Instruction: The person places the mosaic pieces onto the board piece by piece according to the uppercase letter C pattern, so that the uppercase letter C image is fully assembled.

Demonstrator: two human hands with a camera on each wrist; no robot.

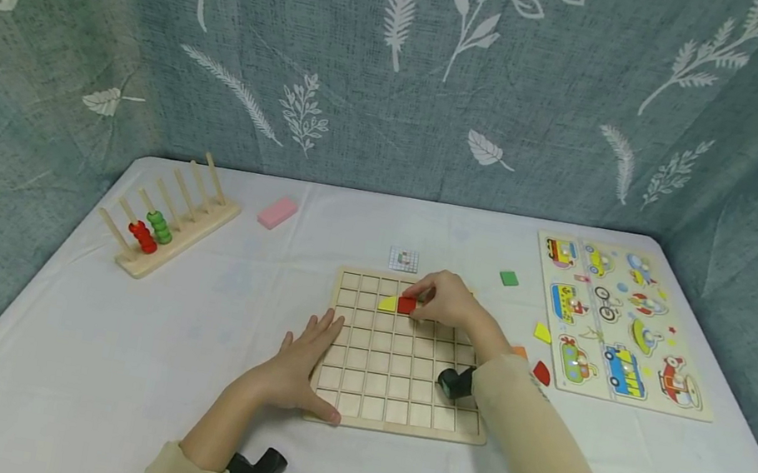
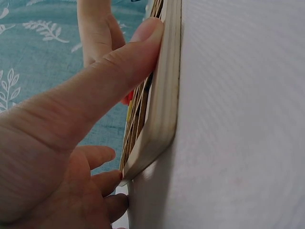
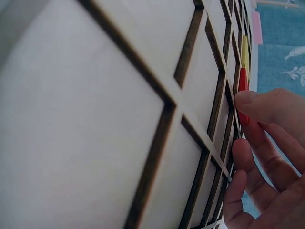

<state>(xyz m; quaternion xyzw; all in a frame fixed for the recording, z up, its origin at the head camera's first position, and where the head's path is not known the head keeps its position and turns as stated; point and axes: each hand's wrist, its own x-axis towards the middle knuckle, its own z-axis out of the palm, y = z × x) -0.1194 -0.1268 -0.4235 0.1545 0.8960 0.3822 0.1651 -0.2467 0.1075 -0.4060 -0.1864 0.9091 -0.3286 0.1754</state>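
A wooden grid board (image 1: 391,427) lies flat on the white-covered table. In its upper rows, my right hand (image 1: 450,300) pinches a small red square tile (image 1: 406,306) between thumb and fingers. Directly left of that tile, a yellow tile with a curved side (image 1: 387,304) sits in a grid cell. The right wrist view shows the thumb (image 3: 267,106) against the red tile's face. My left hand (image 1: 294,370) rests along the board's left edge with spread fingers. Its thumb (image 2: 112,71) lies over the near rim in the left wrist view.
Beyond the board lies a small pattern card (image 1: 404,259). Green (image 1: 509,278), yellow (image 1: 542,333), orange and red (image 1: 542,373) pieces lie to its right, near a vehicle picture board (image 1: 625,326). A wooden peg rack (image 1: 183,227) with beads and a pink block (image 1: 276,213) are left.
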